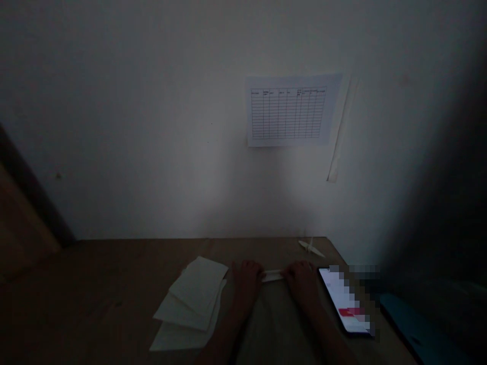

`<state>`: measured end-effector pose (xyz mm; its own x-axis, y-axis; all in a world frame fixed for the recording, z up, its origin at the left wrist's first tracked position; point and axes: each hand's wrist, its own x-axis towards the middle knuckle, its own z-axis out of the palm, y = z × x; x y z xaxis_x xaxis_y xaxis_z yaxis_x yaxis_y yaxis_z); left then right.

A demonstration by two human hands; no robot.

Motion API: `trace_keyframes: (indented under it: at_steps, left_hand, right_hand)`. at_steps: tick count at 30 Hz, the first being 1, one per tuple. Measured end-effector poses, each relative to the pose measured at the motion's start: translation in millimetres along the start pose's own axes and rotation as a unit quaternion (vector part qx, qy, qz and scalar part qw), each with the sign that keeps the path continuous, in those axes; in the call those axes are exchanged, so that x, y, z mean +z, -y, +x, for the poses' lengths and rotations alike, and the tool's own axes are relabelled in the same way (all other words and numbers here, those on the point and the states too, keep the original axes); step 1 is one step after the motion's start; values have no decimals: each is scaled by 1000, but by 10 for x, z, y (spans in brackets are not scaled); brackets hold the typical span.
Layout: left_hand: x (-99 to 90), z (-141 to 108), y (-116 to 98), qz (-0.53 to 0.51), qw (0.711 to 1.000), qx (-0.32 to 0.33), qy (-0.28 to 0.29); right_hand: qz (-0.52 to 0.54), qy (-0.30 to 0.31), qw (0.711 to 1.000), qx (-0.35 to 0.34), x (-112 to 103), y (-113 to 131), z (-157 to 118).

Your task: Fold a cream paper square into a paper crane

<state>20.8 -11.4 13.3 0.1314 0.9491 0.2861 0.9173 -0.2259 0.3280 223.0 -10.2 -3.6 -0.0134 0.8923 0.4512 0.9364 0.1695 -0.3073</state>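
Observation:
A narrow strip of folded white paper point(273, 276) lies on the brown table between my two hands. My left hand point(249, 278) has its fingers closed on the left end of the strip. At the right end, the fingers of my right hand point(300, 276) are closed on it too. Dim light hides the exact fingertip contact. Several loose white sheets point(198, 289) overlap on the table left of my left hand. Behind my right hand sits a small folded paper figure point(311, 248) with pointed ends.
A lit phone point(342, 299) lies right of my right hand. The brown table point(95, 289) meets a pale wall, where a printed chart point(287, 111) hangs. A teal object point(414, 324) is at the lower right, beyond the table's edge.

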Motion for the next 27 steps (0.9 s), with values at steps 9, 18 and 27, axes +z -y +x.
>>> trace_keyframes:
  at_steps: [9,18,27]
  left_hand:
    - [-10,13,46,-3,1000,-12,-4]
    - [22,24,79,-17,1000,22,-12]
    - [-96,47,91,-18,999,26,22]
  right_hand:
    - [21,-23,1000,2,55,-3,-9]
    - [87,-26,994,-58,94,122,-43]
    - [70,14,997,-34,98,25,3]
